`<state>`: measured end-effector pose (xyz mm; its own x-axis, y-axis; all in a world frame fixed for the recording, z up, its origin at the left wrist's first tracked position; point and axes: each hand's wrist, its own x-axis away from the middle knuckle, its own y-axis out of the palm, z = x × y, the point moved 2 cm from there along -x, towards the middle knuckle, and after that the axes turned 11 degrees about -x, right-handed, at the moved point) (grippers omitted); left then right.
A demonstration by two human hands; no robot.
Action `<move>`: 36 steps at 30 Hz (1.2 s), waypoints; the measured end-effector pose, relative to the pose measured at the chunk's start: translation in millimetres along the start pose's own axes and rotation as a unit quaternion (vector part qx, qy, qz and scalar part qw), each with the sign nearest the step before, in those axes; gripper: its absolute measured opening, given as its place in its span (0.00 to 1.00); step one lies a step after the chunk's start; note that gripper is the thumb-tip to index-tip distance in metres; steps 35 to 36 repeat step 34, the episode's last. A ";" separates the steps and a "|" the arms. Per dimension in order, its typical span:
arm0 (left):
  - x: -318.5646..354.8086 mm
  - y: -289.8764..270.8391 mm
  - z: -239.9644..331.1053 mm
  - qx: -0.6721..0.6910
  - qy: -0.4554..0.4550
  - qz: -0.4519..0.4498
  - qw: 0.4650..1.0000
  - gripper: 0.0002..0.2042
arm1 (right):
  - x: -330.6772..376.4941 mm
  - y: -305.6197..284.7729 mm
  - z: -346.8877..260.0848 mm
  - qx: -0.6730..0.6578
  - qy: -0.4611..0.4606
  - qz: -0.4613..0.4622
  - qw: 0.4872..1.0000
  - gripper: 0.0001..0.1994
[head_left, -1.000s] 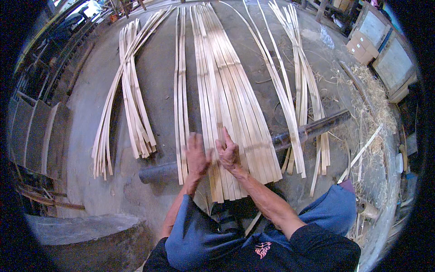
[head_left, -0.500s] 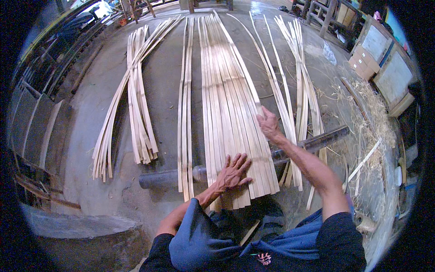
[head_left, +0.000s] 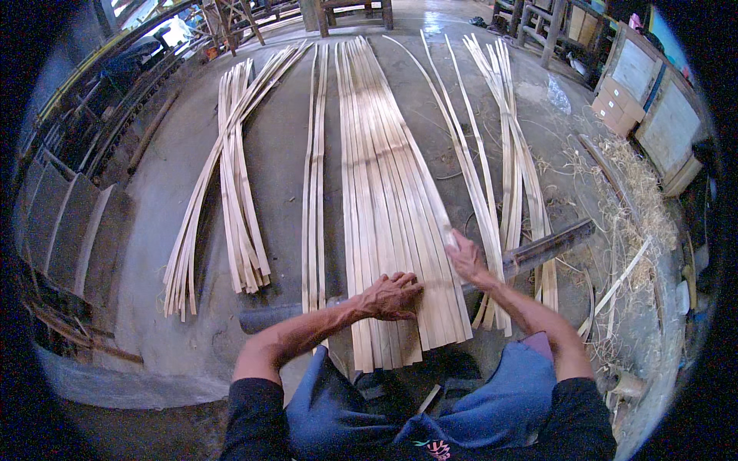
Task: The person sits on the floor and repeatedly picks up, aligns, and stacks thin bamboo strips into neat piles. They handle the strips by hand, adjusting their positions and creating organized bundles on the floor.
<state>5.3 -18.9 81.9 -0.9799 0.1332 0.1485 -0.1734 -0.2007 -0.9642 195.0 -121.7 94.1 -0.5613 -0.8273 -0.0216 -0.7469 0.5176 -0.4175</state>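
Long, pale bamboo strips (head_left: 380, 200) lie side by side on the floor in front of me, close together and fanning slightly wider toward my end. My left hand (head_left: 390, 296) rests on top of them near their close ends, knuckles arched and fingers bent down onto the strips. At the right edge of this row, my right hand (head_left: 467, 261) is closed around the outermost strip. Its fingertips are partly hidden. Beneath the near part of the strips runs a dark round pole (head_left: 550, 247), which lies crosswise and lifts them.
Two narrow strips (head_left: 314, 177) lie left of the row, a few loose ones (head_left: 477, 173) right of it. Crossed bundles lie at far left (head_left: 242, 192) and right (head_left: 513, 161). Curly shavings (head_left: 634, 192) litter the right side near a cardboard box (head_left: 617, 106).
My right hand has slid toward me along the row's right edge. My left hand has gone from flat and spread to arched, its forearm swung more sideways. The view has tilted slightly.
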 end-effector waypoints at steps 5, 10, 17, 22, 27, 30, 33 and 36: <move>-27.8 -4.4 -20.8 0.006 -0.014 -0.034 0.999 0.26 | 29.1 29.8 -4.3 -0.006 0.001 0.000 1.000 0.27; -29.1 17.4 -14.3 -0.055 -0.068 0.088 0.992 0.36 | 45.5 43.4 -10.3 0.006 0.022 -0.027 0.999 0.28; -25.5 28.8 -14.0 0.000 -0.076 0.077 0.994 0.39 | 57.0 46.1 4.1 0.057 0.001 -0.019 0.998 0.28; -27.8 30.3 -14.6 -0.020 -0.084 0.070 0.994 0.39 | 64.2 44.0 4.6 0.057 -0.001 -0.044 0.997 0.26; -28.4 30.8 -16.7 -0.021 -0.083 0.065 0.994 0.39 | 70.3 41.2 -1.9 0.073 -0.047 -0.058 0.995 0.27; -29.3 30.8 -17.1 -0.034 -0.083 0.056 0.994 0.39 | 76.2 39.0 -5.0 0.112 0.024 -0.116 0.987 0.29; -31.0 32.0 -17.7 -0.041 -0.094 0.032 0.994 0.39 | 75.6 38.5 -7.2 0.116 0.110 -0.164 0.973 0.33; -31.3 32.3 -17.7 -0.043 -0.099 0.027 0.994 0.40 | 74.8 38.6 -7.4 0.110 0.141 -0.174 0.968 0.35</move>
